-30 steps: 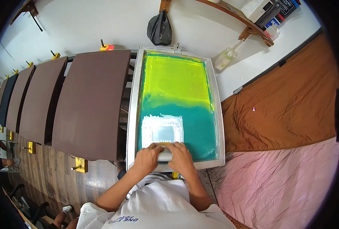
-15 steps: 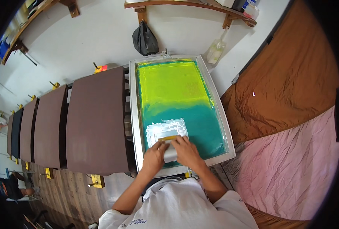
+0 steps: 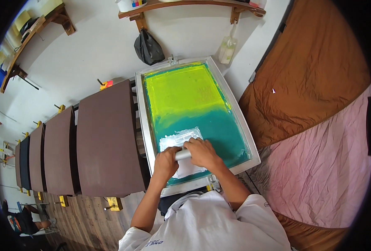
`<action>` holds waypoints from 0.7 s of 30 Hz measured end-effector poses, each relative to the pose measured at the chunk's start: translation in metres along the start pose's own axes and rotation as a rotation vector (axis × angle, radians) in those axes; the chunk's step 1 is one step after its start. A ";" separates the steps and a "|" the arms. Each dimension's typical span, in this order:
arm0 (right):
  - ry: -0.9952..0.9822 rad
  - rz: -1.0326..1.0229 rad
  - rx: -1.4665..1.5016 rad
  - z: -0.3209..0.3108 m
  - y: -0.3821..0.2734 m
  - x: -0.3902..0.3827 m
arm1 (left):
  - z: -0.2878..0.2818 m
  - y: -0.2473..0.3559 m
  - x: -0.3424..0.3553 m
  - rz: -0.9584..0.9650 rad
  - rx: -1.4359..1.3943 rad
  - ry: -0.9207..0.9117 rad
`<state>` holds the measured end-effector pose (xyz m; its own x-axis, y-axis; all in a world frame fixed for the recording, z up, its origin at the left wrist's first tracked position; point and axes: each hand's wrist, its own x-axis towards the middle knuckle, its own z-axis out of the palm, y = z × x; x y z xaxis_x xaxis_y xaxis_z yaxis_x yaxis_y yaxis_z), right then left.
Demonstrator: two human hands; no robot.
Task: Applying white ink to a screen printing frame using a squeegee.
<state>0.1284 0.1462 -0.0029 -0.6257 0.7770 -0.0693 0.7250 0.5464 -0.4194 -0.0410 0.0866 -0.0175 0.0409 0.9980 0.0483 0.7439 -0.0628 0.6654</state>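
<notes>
Since half a second ago both of my hands have slid a little farther up the screen with the squeegee, and the white ink patch beneath them reaches a bit farther from me. Now my left hand (image 3: 165, 162) is wrapped around the left part of the squeegee (image 3: 183, 154), and my right hand (image 3: 202, 153) is closed over its right part, so only a short grey piece of the handle shows between them. Its long axis runs left to right, across the printing screen (image 3: 194, 113), tilted slightly with the frame. It sits at the near end of the screen, on the white ink patch (image 3: 181, 138) in the teal zone, with the yellow-green zone lying straight ahead on the far side. Both hands are equally close, gripping side by side. Left of the screen stands a row of brown platens (image 3: 108, 138); right of it lie brown cloth (image 3: 306, 75) and pink cloth (image 3: 319, 167).
</notes>
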 end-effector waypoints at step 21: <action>0.044 -0.042 0.014 0.017 0.004 0.004 | 0.006 -0.011 -0.002 0.083 -0.092 0.068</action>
<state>0.1241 0.1465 -0.0200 -0.6417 0.7669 -0.0116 0.6941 0.5742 -0.4342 -0.0452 0.0853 -0.0292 0.0522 0.9867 0.1541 0.6752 -0.1486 0.7225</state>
